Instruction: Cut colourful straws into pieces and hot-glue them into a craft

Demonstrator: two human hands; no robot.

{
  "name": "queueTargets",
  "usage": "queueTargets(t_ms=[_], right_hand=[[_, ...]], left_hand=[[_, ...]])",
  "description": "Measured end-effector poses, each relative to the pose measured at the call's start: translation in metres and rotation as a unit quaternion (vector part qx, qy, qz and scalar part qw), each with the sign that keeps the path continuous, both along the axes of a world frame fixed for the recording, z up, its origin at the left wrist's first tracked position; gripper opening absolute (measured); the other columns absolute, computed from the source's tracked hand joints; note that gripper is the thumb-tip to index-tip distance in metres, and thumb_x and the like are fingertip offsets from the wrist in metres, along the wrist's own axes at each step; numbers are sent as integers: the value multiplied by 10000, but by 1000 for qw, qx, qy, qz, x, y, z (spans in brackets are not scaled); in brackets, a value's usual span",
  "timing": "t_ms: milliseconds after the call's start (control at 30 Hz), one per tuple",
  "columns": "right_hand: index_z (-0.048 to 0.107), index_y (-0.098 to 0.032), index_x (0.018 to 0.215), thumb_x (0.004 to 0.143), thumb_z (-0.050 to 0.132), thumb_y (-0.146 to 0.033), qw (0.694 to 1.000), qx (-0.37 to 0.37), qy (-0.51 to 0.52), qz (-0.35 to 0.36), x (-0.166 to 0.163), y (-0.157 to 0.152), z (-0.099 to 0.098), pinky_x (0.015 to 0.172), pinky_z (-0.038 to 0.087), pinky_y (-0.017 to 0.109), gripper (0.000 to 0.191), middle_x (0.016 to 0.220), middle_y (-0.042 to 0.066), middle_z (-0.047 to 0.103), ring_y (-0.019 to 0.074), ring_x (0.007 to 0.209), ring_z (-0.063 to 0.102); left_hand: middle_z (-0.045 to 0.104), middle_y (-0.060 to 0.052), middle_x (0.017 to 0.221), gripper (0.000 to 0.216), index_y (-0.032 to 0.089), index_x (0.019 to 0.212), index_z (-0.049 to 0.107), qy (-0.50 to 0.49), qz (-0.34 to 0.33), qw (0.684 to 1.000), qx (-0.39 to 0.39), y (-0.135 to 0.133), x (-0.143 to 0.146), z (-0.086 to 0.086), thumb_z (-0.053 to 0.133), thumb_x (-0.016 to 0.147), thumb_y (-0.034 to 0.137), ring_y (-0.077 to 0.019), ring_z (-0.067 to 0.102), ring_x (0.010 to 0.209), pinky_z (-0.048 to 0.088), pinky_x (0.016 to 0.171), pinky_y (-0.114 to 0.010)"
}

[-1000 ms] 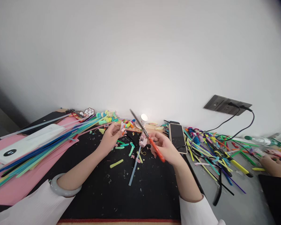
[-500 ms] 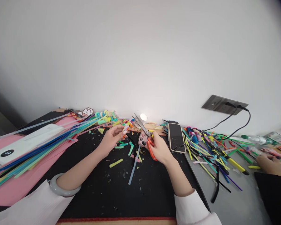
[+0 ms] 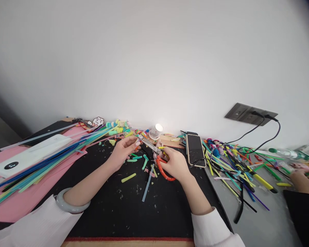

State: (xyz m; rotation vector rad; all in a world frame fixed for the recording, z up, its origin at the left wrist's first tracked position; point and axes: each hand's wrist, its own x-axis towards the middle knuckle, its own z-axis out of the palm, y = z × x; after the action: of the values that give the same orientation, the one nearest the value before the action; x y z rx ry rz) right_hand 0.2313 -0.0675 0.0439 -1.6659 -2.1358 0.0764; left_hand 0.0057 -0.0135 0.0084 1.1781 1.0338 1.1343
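Black mat point(image 3: 113, 212), scissors point(image 3: 156, 150) in right grip point(image 3: 176, 164)

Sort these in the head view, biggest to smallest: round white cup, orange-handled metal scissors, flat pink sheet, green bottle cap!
1. Pink sheet
2. Scissors, in the right hand
3. White cup
4. Green bottle cap

The scissors point(image 3: 154, 148) are made of shiny metal and smooth plastic; the mat point(image 3: 110, 209) is faced with matt cloth.

Black mat point(image 3: 134, 216), short yellow piece point(image 3: 128, 177), green pieces point(image 3: 145, 162), phone point(image 3: 195, 149) at right, pink sheet point(image 3: 15, 209) at left
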Motion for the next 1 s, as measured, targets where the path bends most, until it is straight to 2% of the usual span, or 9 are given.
queueTargets(t_ms=[167,267,467,633,1000], right_hand=[[602,-209,809,758,634,-304,1000,-2,3,0,-1,0,-2,573,275,237,113,716,1,605,150,628,528],[602,-207,802,752,640,-305,1000,-2,5,5,1,0,-2,578,282,234,116,727,4,617,149,632,531],[592,-203,782,763,631,-307,1000,0,0,13,3,2,-4,586,282,229,113,731,7,625,145,641,530],[579,-195,722,778,620,-312,1000,-9,-15,13,5,3,-2,557,236,235,136,658,-2,592,127,581,470],[503,-192,583,783,630,-299,996,-49,-73,-13,3,1,3,536,187,260,260,561,-1,515,121,534,380]], left_hand=[[726,-70,974,528,205,994,654,22,2,1000,0,0,1,0,765,672,608,-223,691,788,385,501,-226],[727,-71,995,515,207,982,654,33,3,999,6,0,1,0,759,677,610,-227,688,802,327,469,-206],[740,-92,1045,535,199,999,672,46,7,999,9,1,0,-3,763,666,607,-256,698,840,319,438,-207],[734,-91,1098,541,215,1049,666,57,5,998,1,1,0,-2,756,681,602,-261,703,886,311,429,-195],[746,-86,1014,502,204,1009,675,79,-5,997,1,-2,0,2,746,695,589,-262,704,889,335,466,-205]])
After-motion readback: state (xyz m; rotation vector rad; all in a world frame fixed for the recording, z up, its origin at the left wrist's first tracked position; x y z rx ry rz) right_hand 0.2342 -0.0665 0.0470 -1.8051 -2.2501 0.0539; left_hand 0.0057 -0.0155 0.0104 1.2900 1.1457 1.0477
